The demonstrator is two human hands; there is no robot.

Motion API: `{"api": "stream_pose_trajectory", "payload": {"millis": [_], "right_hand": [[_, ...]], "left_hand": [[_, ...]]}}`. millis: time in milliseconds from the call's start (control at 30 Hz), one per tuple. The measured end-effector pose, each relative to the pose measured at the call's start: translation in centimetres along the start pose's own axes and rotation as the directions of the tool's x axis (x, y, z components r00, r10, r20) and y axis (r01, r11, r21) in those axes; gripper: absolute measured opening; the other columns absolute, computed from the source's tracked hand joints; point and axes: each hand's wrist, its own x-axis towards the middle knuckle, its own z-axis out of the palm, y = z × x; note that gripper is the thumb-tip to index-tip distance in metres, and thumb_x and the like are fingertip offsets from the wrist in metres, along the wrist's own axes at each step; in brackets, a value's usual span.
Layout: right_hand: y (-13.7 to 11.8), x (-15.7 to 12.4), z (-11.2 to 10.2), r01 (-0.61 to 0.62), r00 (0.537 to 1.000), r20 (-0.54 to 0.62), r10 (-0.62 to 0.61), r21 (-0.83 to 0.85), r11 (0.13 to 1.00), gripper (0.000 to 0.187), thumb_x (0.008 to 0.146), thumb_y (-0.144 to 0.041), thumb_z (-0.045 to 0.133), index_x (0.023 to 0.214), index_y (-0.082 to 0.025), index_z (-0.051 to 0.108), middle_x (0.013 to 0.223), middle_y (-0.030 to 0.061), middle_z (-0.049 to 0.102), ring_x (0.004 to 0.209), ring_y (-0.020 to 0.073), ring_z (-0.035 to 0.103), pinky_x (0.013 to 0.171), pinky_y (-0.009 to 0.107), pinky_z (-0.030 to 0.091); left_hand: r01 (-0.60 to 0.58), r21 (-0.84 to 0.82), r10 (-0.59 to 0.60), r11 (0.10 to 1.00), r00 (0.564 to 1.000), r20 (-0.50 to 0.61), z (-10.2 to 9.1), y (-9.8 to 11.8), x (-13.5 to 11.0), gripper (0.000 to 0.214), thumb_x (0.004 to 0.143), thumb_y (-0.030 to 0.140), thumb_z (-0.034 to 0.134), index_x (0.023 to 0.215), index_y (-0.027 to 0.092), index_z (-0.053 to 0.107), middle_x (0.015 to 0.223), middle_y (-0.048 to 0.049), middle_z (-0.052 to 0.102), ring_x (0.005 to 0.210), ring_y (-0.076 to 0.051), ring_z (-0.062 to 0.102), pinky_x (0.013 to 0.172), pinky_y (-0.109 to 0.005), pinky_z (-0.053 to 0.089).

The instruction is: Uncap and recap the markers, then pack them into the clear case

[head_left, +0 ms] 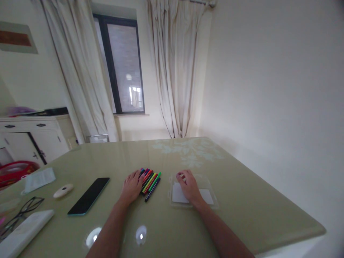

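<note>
My left hand (132, 186) lies palm down with its fingers stretched out, against the left side of a row of coloured markers (151, 182). Its fingertips cover part of the leftmost ones. A dark marker (152, 190) at the row's right end sits a little nearer to me than the others. Over a clear plastic case (212, 190) rests my right hand (189, 186), its fingers loosely curled and a gap showing between thumb and fingers. I see nothing held in it. White paper or cards (205, 196) lie in the case, partly hidden under that hand.
Left of my left hand lies a dark phone (89, 196). Farther left are a white oval object (63, 191), eyeglasses (24, 211), a long white object (25, 231) and a pale sheet or packet (39, 180). The table (258, 200) runs along a wall on the right.
</note>
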Motion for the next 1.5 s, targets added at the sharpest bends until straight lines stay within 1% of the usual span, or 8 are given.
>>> {"api": "stream_pose_trajectory", "payload": {"millis": [333, 567, 700, 867, 1067, 1233, 1400, 1500], "right_hand": [[-1.0, -0.5, -0.3, 0.087, 0.994, 0.078, -0.074, -0.187, 0.979, 0.013, 0.095, -0.031, 0.057, 0.096, -0.023, 0.068, 0.104, 0.0078, 0.065, 0.101, 0.0239, 0.063, 0.092, 0.036, 0.049], [-0.9, -0.2, -0.8, 0.088, 0.995, 0.074, -0.073, -0.235, 0.968, 0.014, 0.095, -0.031, 0.057, 0.094, -0.022, 0.068, 0.102, 0.0084, 0.064, 0.103, 0.025, 0.062, 0.094, 0.037, 0.047], [-0.8, -0.1, -1.1, 0.096, 0.993, 0.088, -0.074, -0.281, 0.955, 0.016, 0.096, -0.03, 0.055, 0.094, -0.022, 0.069, 0.102, 0.0093, 0.065, 0.101, 0.0255, 0.062, 0.094, 0.037, 0.047], [-1.0, -0.2, -1.1, 0.098, 0.994, 0.089, -0.067, -0.41, 0.907, 0.015, 0.095, -0.028, 0.057, 0.099, -0.022, 0.07, 0.105, 0.0112, 0.068, 0.103, 0.0287, 0.062, 0.093, 0.04, 0.045], [0.7, 0.2, -1.1, 0.075, 0.99, 0.139, 0.001, -0.537, 0.84, 0.028, 0.092, -0.028, 0.063, 0.119, -0.022, 0.07, 0.129, 0.0156, 0.067, 0.12, 0.0346, 0.059, 0.099, 0.045, 0.043], [2.7, 2.1, -3.6, 0.101, 0.969, 0.246, 0.034, -0.514, 0.852, 0.035, 0.091, -0.023, 0.059, 0.125, -0.017, 0.067, 0.125, 0.0153, 0.069, 0.12, 0.0306, 0.06, 0.102, 0.041, 0.042], [4.8, 3.7, -6.8, 0.04, 0.953, 0.269, 0.141, -0.57, 0.821, 0.041, 0.091, -0.018, 0.053, 0.13, -0.013, 0.062, 0.132, 0.016, 0.065, 0.127, 0.0278, 0.055, 0.108, 0.038, 0.039], [6.0, 4.2, -8.7, -0.02, 0.951, 0.225, 0.211, -0.637, 0.771, 0.043, 0.087, -0.013, 0.051, 0.129, -0.015, 0.062, 0.131, 0.0146, 0.065, 0.125, 0.0268, 0.057, 0.107, 0.037, 0.039]], "left_hand": [[-0.121, -0.034, 0.119, 0.992, 0.99, -0.07, -0.7, 1.7, 0.0, 0.046, 0.106, 0.043, 0.031, 0.14, 0.027, 0.057, 0.153, -0.0074, 0.054, 0.139, -0.027, 0.047, 0.119, -0.051, 0.029], [-0.518, -0.013, 0.518, 0.855, 0.855, 0.024, 0.1, 4.9, -3.3, 0.059, 0.094, 0.053, 0.06, 0.148, 0.032, 0.051, 0.156, -0.0069, 0.051, 0.145, -0.028, 0.043, 0.123, -0.052, 0.025], [-0.525, 0.01, 0.525, 0.851, 0.851, -0.006, 0.8, 5.5, -3.4, 0.039, 0.104, 0.036, 0.045, 0.139, 0.031, 0.06, 0.15, -0.0036, 0.059, 0.141, -0.022, 0.049, 0.124, -0.049, 0.025], [-0.557, 0.028, 0.558, 0.83, 0.827, -0.065, 0.4, 6.0, -2.6, 0.038, 0.105, 0.033, 0.041, 0.136, 0.025, 0.062, 0.146, -0.006, 0.062, 0.137, -0.023, 0.054, 0.121, -0.048, 0.032], [-0.452, 0.065, 0.457, 0.889, 0.883, -0.105, 0.4, 7.0, -1.7, 0.038, 0.104, 0.03, 0.04, 0.131, 0.024, 0.066, 0.141, -0.0088, 0.066, 0.133, -0.027, 0.058, 0.116, -0.05, 0.037], [-0.373, 0.071, 0.38, 0.925, 0.911, -0.162, 0.6, 6.9, -1.7, 0.034, 0.102, 0.035, 0.049, 0.128, 0.024, 0.067, 0.132, -0.0101, 0.071, 0.124, -0.031, 0.061, 0.111, -0.051, 0.041], [-0.501, 0.04, 0.5, 0.864, 0.847, -0.181, 0.6, 6.5, -2.1, 0.043, 0.092, 0.051, 0.068, 0.124, 0.023, 0.067, 0.126, -0.0092, 0.072, 0.12, -0.031, 0.062, 0.108, -0.05, 0.043], [-0.499, 0.017, 0.493, 0.866, 0.851, -0.181, 0.8, 6.2, -2.1, 0.034, 0.089, 0.046, 0.073, 0.113, 0.023, 0.07, 0.122, -0.0074, 0.072, 0.118, -0.03, 0.063, 0.106, -0.049, 0.045]]}}
